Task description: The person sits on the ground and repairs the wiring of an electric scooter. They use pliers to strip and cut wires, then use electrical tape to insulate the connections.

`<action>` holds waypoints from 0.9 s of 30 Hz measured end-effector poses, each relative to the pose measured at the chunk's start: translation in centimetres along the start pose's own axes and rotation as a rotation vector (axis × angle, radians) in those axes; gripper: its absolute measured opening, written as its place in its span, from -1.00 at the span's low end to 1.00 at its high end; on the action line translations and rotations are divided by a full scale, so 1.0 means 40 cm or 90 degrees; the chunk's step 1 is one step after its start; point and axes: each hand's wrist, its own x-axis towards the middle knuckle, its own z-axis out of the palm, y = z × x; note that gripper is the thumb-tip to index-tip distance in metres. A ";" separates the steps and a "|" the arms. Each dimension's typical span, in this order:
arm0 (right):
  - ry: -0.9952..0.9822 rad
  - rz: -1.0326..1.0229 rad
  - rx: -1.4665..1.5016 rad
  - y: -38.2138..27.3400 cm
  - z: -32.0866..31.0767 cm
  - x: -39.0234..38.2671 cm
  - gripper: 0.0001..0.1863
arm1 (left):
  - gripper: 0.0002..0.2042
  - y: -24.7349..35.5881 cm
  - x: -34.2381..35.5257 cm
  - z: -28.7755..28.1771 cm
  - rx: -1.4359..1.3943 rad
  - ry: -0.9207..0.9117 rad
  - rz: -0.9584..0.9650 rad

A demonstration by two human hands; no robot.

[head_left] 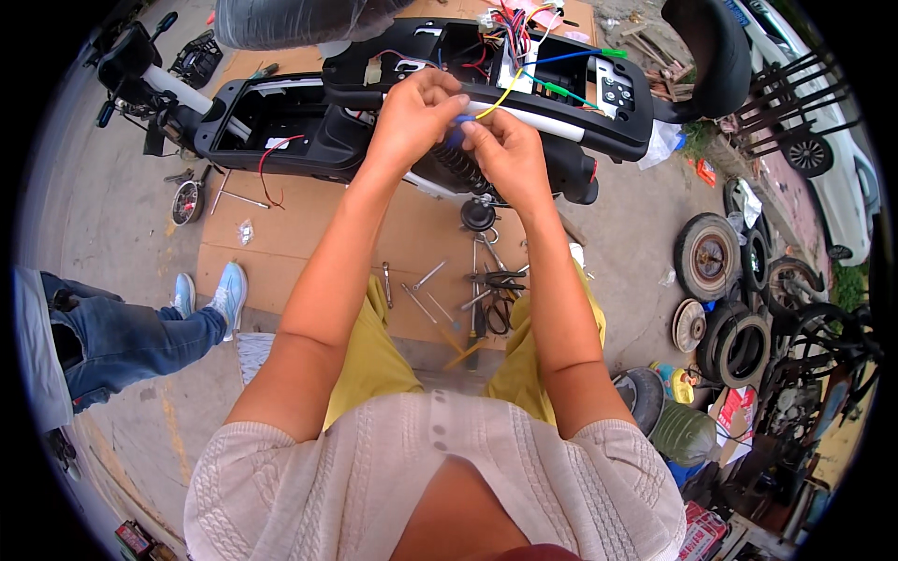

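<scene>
Both of my hands meet over the near side of an electric scooter's black body (pixel 299 122). The fingers of my left hand (pixel 410 120) are closed on a small blue piece (pixel 456 136), too small to name surely. My right hand (pixel 508 157) pinches beside it, where a yellow wire (pixel 505 95) runs in from the scooter. A bundle of coloured wires (pixel 517 30) rises from the open compartment above my hands. Blue and green wires with green sleeve ends lie across the frame to the right. Below my hands shows a black coil spring shock absorber (pixel 458 173).
Wrenches, pliers (pixel 496 279) and scissors (pixel 498 316) lie on flat cardboard (pixel 309 243) before me. A red wire (pixel 264 168) hangs off the scooter. Another person's legs (pixel 131 346) are at left. Old tyres (pixel 706 257) and a green jug (pixel 683 432) stand at right, below a white car (pixel 847 196).
</scene>
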 end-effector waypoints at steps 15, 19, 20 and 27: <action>-0.172 0.188 0.281 -0.015 -0.051 -0.004 -0.75 | -0.74 0.012 -0.071 -0.028 0.411 -0.025 0.581; -0.171 0.205 0.271 -0.010 -0.053 -0.001 -0.75 | -0.72 0.011 -0.066 -0.039 0.404 -0.037 0.608; -0.167 0.197 0.269 -0.012 -0.051 -0.002 -0.74 | -0.72 0.009 -0.068 -0.038 0.406 -0.040 0.607; -0.162 0.174 0.347 -0.032 -0.047 -0.012 -0.72 | -0.78 -0.002 -0.076 -0.030 0.352 -0.042 0.509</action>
